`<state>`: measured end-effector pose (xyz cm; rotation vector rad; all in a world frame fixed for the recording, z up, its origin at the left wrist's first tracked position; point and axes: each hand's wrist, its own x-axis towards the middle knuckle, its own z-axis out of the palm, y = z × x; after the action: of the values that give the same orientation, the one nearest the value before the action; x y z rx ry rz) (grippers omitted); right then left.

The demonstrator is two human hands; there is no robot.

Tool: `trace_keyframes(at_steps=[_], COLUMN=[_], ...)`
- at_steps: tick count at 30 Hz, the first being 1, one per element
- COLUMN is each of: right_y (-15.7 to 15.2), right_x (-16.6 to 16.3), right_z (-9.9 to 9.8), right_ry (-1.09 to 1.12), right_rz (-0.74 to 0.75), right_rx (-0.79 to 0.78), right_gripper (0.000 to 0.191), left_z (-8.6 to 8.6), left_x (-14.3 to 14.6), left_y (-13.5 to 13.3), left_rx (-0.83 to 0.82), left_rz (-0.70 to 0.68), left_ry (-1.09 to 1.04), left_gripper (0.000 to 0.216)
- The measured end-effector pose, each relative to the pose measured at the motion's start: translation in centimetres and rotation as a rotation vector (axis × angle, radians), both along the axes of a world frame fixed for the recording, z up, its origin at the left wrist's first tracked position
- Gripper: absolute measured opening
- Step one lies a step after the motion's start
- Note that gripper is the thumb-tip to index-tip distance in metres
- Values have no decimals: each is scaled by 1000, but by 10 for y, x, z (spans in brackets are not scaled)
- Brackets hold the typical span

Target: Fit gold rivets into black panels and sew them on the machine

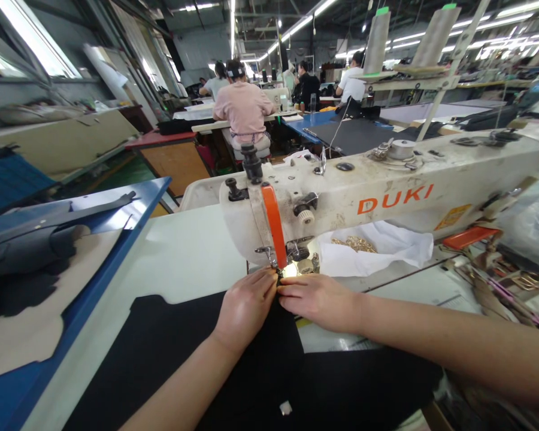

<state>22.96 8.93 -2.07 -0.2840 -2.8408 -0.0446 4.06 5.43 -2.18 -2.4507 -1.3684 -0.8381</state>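
Observation:
A large piece of black fabric [175, 341] lies across the white machine table and hangs over its near edge. My left hand [247, 305] presses on the fabric with its fingers together, just left of the needle area. From the right, my right hand [321, 299] pinches the fabric's edge, its fingertips almost touching the left ones. Both hands are right under the head of a white sewing machine [332, 203] with an orange strip [275, 224] down its front. A small lamp [290, 270] glows by the needle. My fingers hide the stitching point and presser foot.
White wrapping [395, 245] with gold-coloured metal pieces [357, 244] lies behind the machine arm. An orange tray [471, 237] and small tools are at right. Dark and beige pieces lie on the blue table [150, 209] at left. Co-workers sit ahead, one in a pink shirt [242, 108].

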Motion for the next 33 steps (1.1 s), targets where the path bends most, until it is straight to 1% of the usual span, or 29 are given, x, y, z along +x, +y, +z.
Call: trace_keyframes(at_steps=[6, 13, 22, 26, 30, 33], right_y=[1, 2, -2, -7, -10, -10], right_x=[-1, 0, -4, -4, -2, -2], right_z=[2, -1, 3, 5, 5, 3], right_ry=[-12, 15, -30, -48, -34, -18], right_rz=[-11, -1, -20, -63, -77, -81], right_rx=[9, 18, 16, 40, 53, 61], right_gripper=[18, 21, 15, 16, 19, 21], left_z=[1, 1, 2, -1, -4, -4], left_x=[0, 0, 0, -5, -12, -15], left_y=[1, 3, 2, 2, -2, -6], left_rx=[7, 13, 2, -27, -25, -57], left_rz=[15, -2, 7, -11, -23, -36], left_ry=[-3, -14, 32, 39, 63, 74], left_gripper=[22, 23, 25, 28, 30, 31])
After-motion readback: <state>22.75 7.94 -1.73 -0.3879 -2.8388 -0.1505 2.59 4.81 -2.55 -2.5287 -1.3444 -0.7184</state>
